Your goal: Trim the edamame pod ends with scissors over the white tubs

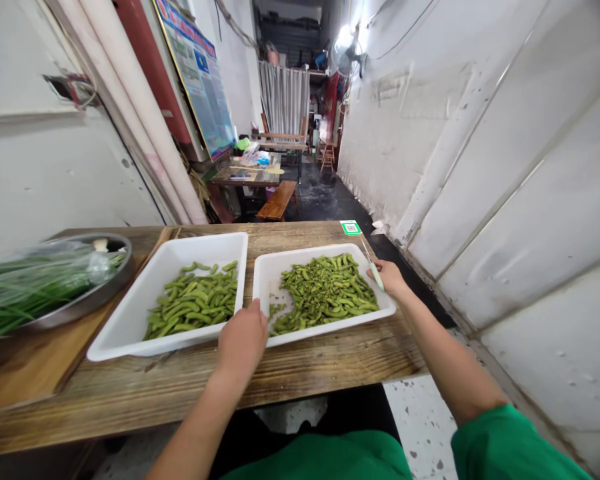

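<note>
Two white plastic trays of green edamame pods rest side by side on a wooden table. My left hand [243, 337] is closed at the left front corner of the right tray [325, 327], its thumb along the rim; the hand also overlaps the edge of the left tray [166, 347]. At the right tray's right rim is my right hand [389, 277], fingers closed round a slim bladed tool [377, 275] with a pale green handle, its thin metal end pointing away. Pods [325, 290] in the right tray are mixed with small dark bits; pods [195, 300] in the left tray look cleaner.
At far left, a metal basin [123, 267] holds green stalks [35, 283] partly under clear plastic, by a wooden board [35, 373]. A green QR card [351, 228] lies on the table's [330, 363] far edge. Beyond stands a bench [279, 200]; a white wall runs along the right.
</note>
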The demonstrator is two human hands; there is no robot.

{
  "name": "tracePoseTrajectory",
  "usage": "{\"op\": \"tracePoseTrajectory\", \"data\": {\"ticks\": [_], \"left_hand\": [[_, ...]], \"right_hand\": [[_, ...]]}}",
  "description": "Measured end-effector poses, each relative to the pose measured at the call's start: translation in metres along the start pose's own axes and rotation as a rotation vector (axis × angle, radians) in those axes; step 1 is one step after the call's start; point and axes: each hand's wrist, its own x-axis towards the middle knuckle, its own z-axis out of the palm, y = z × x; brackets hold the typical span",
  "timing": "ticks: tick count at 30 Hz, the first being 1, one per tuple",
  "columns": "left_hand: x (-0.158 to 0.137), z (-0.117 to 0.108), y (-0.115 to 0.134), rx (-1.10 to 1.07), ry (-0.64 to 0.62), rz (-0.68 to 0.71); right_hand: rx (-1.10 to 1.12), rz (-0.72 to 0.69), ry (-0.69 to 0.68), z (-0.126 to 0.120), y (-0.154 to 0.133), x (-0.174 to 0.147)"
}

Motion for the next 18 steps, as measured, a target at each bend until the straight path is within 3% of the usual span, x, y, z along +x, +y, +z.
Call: {"op": "tracePoseTrajectory", "data": {"ticks": [5, 8, 10, 12, 13, 15, 18], "left_hand": [[0.030, -0.027, 0.005, 0.133, -0.168, 0.081], [0.064, -0.035, 0.023, 0.128, -0.101, 0.161], [0.088, -0.028, 0.046, 0.036, -0.048, 0.412], [0.109, -0.011, 0.073, -0.085, -0.062, 0.762], [0.116, 0.000, 0.084, -0.120, -0.091, 0.869], [0.123, 0.020, 0.097, -0.161, -0.176, 0.947], [0.121, 0.038, 0.089, -0.204, -0.238, 0.952]], "right_hand": [[-0.108, 0.032, 0.080, 0.004, -0.010, 0.006], [-0.181, 0.044, 0.127, 0.005, -0.017, 0.001], [-0.219, 0.046, 0.143, 0.005, -0.020, -0.001], [-0.249, 0.047, 0.148, 0.005, -0.022, -0.002], [-0.261, 0.048, 0.147, 0.005, -0.023, -0.002], [-0.281, 0.048, 0.142, 0.004, -0.024, -0.002], [-0.296, 0.048, 0.130, 0.004, -0.025, -0.003]]}}
